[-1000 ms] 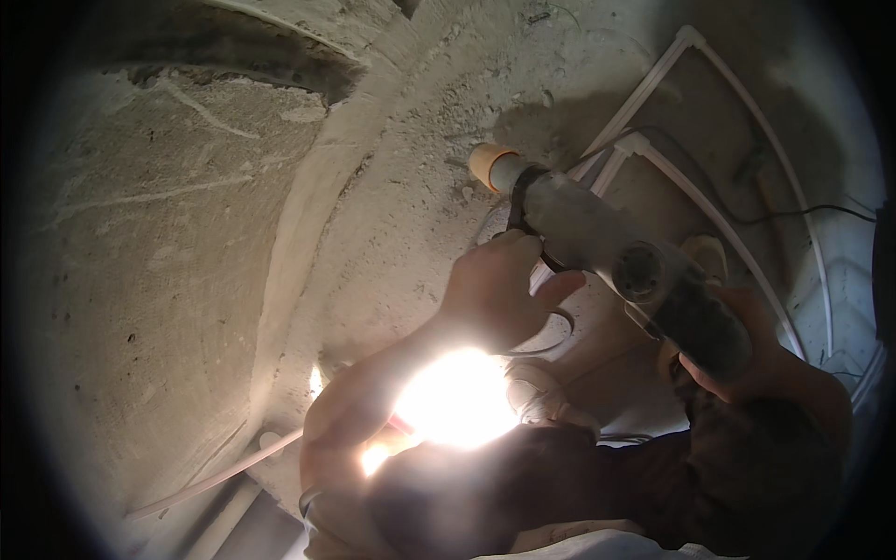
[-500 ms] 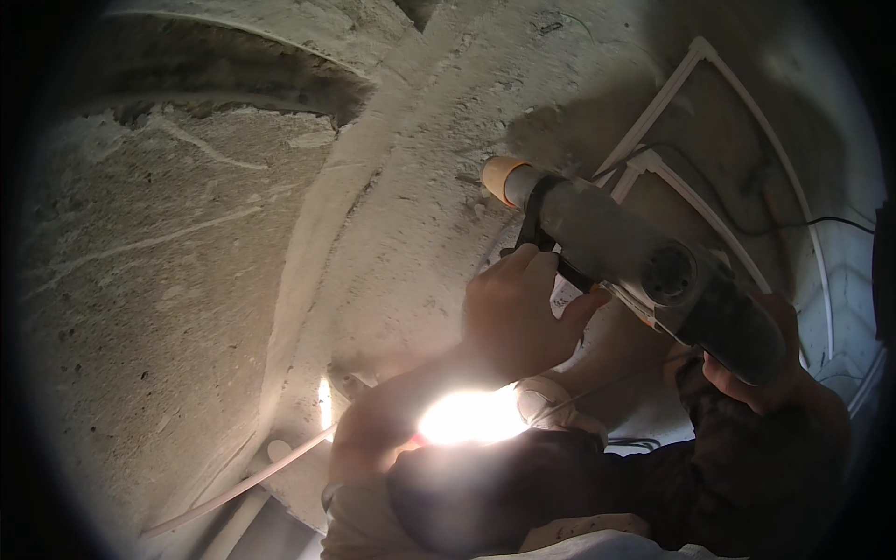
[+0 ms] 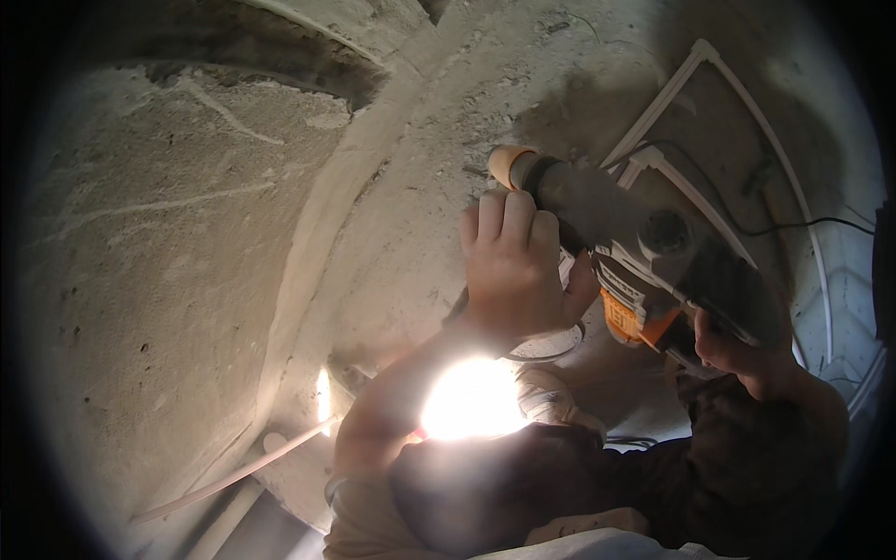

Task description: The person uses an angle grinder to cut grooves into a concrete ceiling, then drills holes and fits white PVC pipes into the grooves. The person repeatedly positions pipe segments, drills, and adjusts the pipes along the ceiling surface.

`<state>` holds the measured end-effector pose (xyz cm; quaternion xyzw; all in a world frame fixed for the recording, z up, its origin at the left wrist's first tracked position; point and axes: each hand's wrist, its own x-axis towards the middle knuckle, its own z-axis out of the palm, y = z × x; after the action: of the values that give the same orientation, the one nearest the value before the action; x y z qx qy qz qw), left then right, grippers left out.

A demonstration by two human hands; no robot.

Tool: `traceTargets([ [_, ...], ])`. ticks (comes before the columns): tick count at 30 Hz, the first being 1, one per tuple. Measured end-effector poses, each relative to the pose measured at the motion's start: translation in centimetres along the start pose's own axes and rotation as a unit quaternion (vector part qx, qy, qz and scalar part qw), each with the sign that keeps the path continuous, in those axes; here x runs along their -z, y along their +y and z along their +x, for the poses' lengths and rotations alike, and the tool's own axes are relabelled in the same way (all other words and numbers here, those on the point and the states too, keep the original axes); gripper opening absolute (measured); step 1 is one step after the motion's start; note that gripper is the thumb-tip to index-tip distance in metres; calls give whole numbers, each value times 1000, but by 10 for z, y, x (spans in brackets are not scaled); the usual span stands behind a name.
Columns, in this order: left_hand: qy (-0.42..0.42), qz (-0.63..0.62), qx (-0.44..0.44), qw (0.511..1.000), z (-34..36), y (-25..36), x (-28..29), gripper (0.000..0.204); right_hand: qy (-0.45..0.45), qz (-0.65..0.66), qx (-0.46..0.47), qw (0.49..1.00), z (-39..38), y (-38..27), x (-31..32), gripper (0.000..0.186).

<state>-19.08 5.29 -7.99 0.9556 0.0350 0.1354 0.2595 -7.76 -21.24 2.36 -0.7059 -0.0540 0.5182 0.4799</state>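
A dusty dark rotary hammer drill [image 3: 667, 238] with an orange chuck collar and orange housing parts lies across the right half of the view. Its front end points up and left, toward the rough concrete surface; no bit can be made out. My left hand [image 3: 515, 257] has its fingers closed round the side handle just behind the collar. At the rear, my right hand [image 3: 742, 355] grips the main handle, with its fingers partly hidden by the drill body.
Rough concrete [image 3: 187, 280] fills the left, with a dark recess [image 3: 280, 47] above. White plastic trunking [image 3: 665, 98] bends along the right, beside a black cable [image 3: 737, 224]. A glaring light [image 3: 476, 401] hides part of the lower middle. A pale pipe [image 3: 233, 476] slants at lower left.
The drill has rolled about its length, so its orange and printed side now shows. My left hand has risen slightly with the side handle, and the right hand keeps its grip.
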Motion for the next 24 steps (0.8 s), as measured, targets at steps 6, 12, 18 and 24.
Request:
traceTargets([
  [6,22,32,-23,999,-6,-5,3,16,-32,28,43,998,2,-27,-15,36],
  [12,85,2,56,995,-39,3,4,47,-36,52,16,998,-9,-44,-37,29],
  [18,145,-18,94,985,-54,5,-3,48,-72,-18,58,996,-15,-42,-51,23],
  [24,197,1,78,977,-47,4,-11,41,-57,34,57,996,-18,-39,-55,23],
])
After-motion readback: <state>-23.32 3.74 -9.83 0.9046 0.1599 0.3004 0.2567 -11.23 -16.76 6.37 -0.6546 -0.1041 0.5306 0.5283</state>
